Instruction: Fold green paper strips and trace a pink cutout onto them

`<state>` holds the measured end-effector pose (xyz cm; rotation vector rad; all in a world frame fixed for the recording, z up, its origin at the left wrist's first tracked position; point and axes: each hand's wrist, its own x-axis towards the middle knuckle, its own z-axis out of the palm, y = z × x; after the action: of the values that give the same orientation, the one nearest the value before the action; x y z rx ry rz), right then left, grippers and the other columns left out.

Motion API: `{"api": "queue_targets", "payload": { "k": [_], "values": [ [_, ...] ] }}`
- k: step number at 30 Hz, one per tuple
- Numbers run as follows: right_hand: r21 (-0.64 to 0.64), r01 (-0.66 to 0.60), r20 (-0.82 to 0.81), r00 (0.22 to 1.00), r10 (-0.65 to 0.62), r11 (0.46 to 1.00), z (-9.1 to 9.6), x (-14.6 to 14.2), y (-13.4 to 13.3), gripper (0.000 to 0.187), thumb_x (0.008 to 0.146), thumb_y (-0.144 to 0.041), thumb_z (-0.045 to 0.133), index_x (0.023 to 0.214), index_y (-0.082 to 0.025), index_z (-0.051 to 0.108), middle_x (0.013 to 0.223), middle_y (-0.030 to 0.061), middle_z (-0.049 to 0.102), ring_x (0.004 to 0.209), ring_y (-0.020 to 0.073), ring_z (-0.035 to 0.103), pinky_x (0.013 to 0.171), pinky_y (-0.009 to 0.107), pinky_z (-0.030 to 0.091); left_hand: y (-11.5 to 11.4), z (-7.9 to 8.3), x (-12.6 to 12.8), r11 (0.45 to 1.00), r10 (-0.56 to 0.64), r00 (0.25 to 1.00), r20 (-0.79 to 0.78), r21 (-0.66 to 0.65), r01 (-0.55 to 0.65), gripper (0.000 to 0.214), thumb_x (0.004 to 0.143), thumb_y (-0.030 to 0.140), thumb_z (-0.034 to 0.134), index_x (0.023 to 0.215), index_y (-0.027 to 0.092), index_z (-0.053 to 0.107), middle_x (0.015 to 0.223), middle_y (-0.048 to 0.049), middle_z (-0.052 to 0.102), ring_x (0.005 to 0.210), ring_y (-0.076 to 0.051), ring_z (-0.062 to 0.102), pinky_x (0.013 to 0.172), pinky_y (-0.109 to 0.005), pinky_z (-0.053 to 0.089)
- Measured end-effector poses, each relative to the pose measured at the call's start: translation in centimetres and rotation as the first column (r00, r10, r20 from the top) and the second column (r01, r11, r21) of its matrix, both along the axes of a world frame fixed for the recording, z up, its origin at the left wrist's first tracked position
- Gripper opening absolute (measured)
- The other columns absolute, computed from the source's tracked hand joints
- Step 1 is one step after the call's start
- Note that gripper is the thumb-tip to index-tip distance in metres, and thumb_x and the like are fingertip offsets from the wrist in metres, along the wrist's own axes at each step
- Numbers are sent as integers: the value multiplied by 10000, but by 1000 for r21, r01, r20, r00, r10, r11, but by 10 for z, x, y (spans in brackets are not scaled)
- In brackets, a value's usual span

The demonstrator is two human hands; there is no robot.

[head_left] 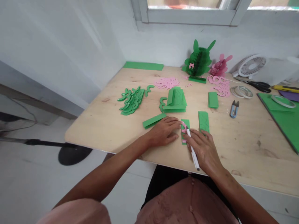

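Observation:
My right hand grips a white pen with its dark tip on a pink paper cutout. That cutout lies over a narrow green paper strip near the table's front edge. My left hand rests flat on the table, fingers stretched towards the cutout, the fingertips at its left edge. Beside the left hand is a folded green strip. Another green strip with drawn lines lies just beyond my right fingers.
Behind the hands are folded green papers, stacked green cutouts and pink cutouts. Thread snips, tape rolls, black-handled scissors and a green board lie right. Paper honeycomb figures and a fan stand at the wall.

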<state>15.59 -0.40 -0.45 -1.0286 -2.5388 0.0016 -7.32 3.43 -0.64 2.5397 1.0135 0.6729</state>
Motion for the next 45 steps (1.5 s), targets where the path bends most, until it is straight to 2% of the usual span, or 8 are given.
{"api": "queue_targets", "payload": {
  "k": [13,27,39,45],
  "values": [
    [-16,6,8,1000,-6,1000,2,0,0,404,959,-164,417,1353,-218,487,1251,69,638,1218,257,496,1008,461,298,-1,-5,2,999,8,1000,5,51,-9,268,892,257,490,1125,196,608,1334,-70,572,1280,-238,459,1084,-442,351],
    [-27,6,3,1000,-6,1000,2,-1,0,403,962,-155,408,1352,-218,486,1260,78,633,1220,259,493,998,454,298,-1,-5,1,999,5,999,43,46,-7,245,874,235,505,1090,176,605,1331,-88,572,1272,-238,469,1090,-444,350],
    [-14,4,7,1000,-4,1000,3,-1,0,414,954,-151,410,1354,-222,490,1237,83,644,1212,267,499,992,465,307,-1,-3,1,999,8,1000,19,42,-9,257,883,234,497,1108,175,607,1336,-84,569,1279,-234,460,1094,-442,347],
    [-9,8,4,1000,-8,1000,5,-2,-1,423,952,-145,412,1362,-222,483,1237,85,644,1206,260,507,984,458,318,-1,-3,1,998,-5,1000,-22,58,6,280,913,252,468,1145,211,618,1340,-69,568,1288,-233,455,1089,-457,350]
  ]
}}
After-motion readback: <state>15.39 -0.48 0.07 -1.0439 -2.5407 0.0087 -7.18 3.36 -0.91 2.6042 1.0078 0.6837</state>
